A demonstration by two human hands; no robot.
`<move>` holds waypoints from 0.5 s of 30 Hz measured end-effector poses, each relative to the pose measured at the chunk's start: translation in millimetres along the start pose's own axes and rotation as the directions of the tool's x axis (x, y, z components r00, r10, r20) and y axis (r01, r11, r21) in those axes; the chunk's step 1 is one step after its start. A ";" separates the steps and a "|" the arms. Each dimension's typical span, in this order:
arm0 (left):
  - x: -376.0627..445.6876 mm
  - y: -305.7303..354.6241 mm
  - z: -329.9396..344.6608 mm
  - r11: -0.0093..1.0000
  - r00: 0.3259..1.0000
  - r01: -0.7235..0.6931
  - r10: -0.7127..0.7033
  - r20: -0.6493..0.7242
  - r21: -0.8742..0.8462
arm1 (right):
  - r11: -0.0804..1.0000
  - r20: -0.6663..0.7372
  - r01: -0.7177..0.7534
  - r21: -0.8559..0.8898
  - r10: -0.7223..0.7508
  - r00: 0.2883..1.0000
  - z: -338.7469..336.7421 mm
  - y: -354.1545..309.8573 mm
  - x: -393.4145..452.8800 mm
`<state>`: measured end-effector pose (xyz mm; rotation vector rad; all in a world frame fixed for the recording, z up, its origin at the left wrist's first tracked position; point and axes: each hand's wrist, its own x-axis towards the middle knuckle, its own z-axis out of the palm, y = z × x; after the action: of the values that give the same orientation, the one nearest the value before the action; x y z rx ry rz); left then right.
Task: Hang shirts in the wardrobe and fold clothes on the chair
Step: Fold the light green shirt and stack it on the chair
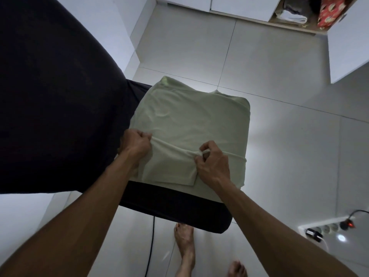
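Here, a pale green garment lies spread over the dark seat of a chair in the middle of the frame, covering most of the seat and hanging over its right edge. The chair's black backrest fills the left and upper left of the frame. Both hands work the near edge of the cloth. The left hand, at the garment's left side, has its fingers curled tight and grips a bunched ridge of the fabric. The right hand, a little lower and to the right, pinches the same raised fold between thumb and fingertips, its other fingers curled in. Between the two hands the fold runs as a taut line, and below it a doubled-over flap of the garment lies flat toward the seat's front edge.

In the upper right of the frame an open wardrobe compartment at floor level holds folded clothes beside a red patterned box. White tiled floor surrounds the chair. A white power strip with a lit red switch sits at the lower right, and a black cable runs down the floor under the seat. Two bare feet show at the bottom centre.
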<state>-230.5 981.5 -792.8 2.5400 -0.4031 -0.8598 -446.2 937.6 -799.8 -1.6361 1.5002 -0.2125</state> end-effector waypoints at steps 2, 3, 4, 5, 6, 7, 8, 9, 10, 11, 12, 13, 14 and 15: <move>5.9 8.2 -0.3 0.999 0.999 -0.034 0.034 -0.005 0.027 | 0.995 0.004 0.042 -0.093 -0.042 0.999 0.5 1.2 -1.0; 7.2 12.4 0.8 0.998 0.999 -0.042 0.042 -0.010 0.055 | 0.987 0.008 0.070 -0.146 -0.070 0.998 1.0 1.2 -2.2; 5.8 15.8 2.1 0.995 0.998 -0.049 0.051 -0.022 0.088 | 0.978 0.008 0.102 -0.184 -0.102 0.995 2.0 0.9 -3.2; 3.2 17.3 3.7 0.988 0.996 -0.069 0.075 -0.044 0.140 | 0.970 0.003 0.133 -0.203 -0.135 0.991 2.6 0.0 -4.7; -1.6 17.8 5.1 0.969 0.989 -0.113 0.131 -0.071 0.219 | 0.966 -0.010 0.159 -0.205 -0.165 0.986 2.7 -0.8 -6.6; -6.8 15.9 6.8 0.937 0.974 -0.173 0.209 -0.089 0.305 | 0.964 -0.033 0.179 -0.194 -0.189 0.981 2.2 -0.7 -9.7; -12.1 12.1 8.8 0.897 0.951 -0.243 0.296 -0.093 0.370 | 0.962 -0.061 0.195 -0.191 -0.210 0.976 1.1 1.6 -14.0; -18.1 9.3 13.2 0.858 0.918 -0.324 0.386 -0.087 0.398 | 0.957 -0.086 0.202 -0.208 -0.224 0.971 -2.6 8.3 -18.8; -23.8 6.1 17.9 0.816 0.877 -0.409 0.475 -0.070 0.408 | 0.950 -0.102 0.196 -0.245 -0.226 0.969 -6.8 18.4 -24.2; -29.6 3.5 23.2 0.764 0.830 -0.493 0.557 -0.040 0.416 | 0.942 -0.102 0.171 -0.289 -0.208 0.973 -11.3 31.6 -30.3; -35.6 2.1 29.3 0.700 0.778 -0.568 0.629 0.003 0.433 | 0.938 -0.085 0.122 -0.325 -0.157 0.984 -17.3 46.7 -36.3; -42.3 3.5 38.2 0.633 0.724 -0.634 0.688 0.053 0.444 | 0.941 -0.057 0.056 -0.335 -0.080 0.995 -25.9 63.1 -41.9; -49.0 5.6 45.3 0.572 0.676 -0.685 0.729 0.102 0.452 | 0.946 -0.015 -0.007 -0.324 0.003 1.000 -32.0 78.0 -45.8; -55.8 10.4 54.2 0.513 0.633 -0.728 0.758 0.157 0.454 | 0.950 0.022 -0.060 -0.305 0.070 0.997 -39.2 92.0 -47.4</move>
<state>-308.6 978.5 -798.5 2.3554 -1.7385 -0.3387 -549.9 971.0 -819.4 -1.8160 1.6207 0.0876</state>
